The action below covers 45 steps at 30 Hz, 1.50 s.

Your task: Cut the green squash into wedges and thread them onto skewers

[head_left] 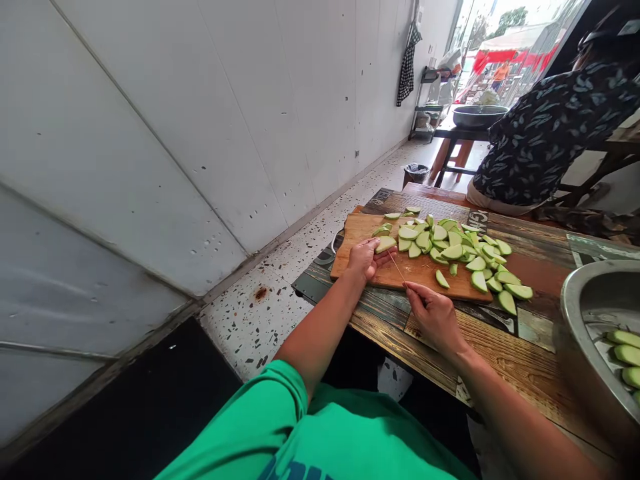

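Observation:
My left hand [366, 259] is closed on a green-rimmed pale vegetable slice [385, 245], held above the left part of a wooden cutting board [363, 230]. Pinched in my right hand [434, 312] is a thin wooden skewer [397, 268]. The skewer slants up and left, its far end at the slice in my left hand; whether it has pierced the slice I cannot tell. Many similar loose slices [453, 252] lie heaped on the board, and some spill past its right end onto the table.
At the right edge of the wooden table [500, 347] stands a large metal basin [575, 320] with several pieces [627, 353] inside. Beyond the table sits a person in a dark patterned shirt [550, 133], near another wide bowl [479, 117]. A white wall [280, 120] runs along the left.

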{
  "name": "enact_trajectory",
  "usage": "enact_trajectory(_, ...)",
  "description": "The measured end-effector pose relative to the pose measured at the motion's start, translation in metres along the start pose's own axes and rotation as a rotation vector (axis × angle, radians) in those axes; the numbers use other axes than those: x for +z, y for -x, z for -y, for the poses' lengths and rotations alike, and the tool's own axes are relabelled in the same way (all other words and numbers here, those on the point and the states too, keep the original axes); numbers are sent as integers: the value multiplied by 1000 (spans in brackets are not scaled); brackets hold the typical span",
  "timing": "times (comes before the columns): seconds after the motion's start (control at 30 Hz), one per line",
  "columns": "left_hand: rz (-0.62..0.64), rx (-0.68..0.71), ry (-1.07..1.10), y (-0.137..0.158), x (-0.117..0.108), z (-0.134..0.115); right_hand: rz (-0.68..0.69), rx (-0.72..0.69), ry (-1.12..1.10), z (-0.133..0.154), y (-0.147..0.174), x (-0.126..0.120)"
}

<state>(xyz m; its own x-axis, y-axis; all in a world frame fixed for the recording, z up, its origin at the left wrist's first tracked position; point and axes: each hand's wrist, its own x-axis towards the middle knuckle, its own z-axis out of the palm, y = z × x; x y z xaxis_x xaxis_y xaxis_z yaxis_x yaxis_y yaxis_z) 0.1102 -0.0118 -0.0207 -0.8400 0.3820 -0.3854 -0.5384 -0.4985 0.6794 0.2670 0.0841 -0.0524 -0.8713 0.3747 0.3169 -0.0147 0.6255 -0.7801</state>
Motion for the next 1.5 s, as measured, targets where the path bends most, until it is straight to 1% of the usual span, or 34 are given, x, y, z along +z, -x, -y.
enact_trajectory(0.23, 12, 21, -7, -3, -1, 2, -7, -2, -22, -1, -1, 0)
enact_trajectory(0.5, 13, 32, -28, 0, 2, 0, -4, 22, -45, -1, 0, 0)
enact_trajectory(0.7, 19, 32, -20, 3, 3, 0, -2, 15, -39, 1, 0, -1)
enact_trajectory(1.07, 43, 26, -31, -1, 0, 3, -13, 17, -43, 2, 0, 0)
enact_trajectory(1.3, 18, 34, -71, 4, 5, 1, 2, 31, -40, 5, -1, 0)
enact_trajectory(1.5, 15, 26, -55, 2, 3, 1, -13, 30, -41, 5, 1, 0)
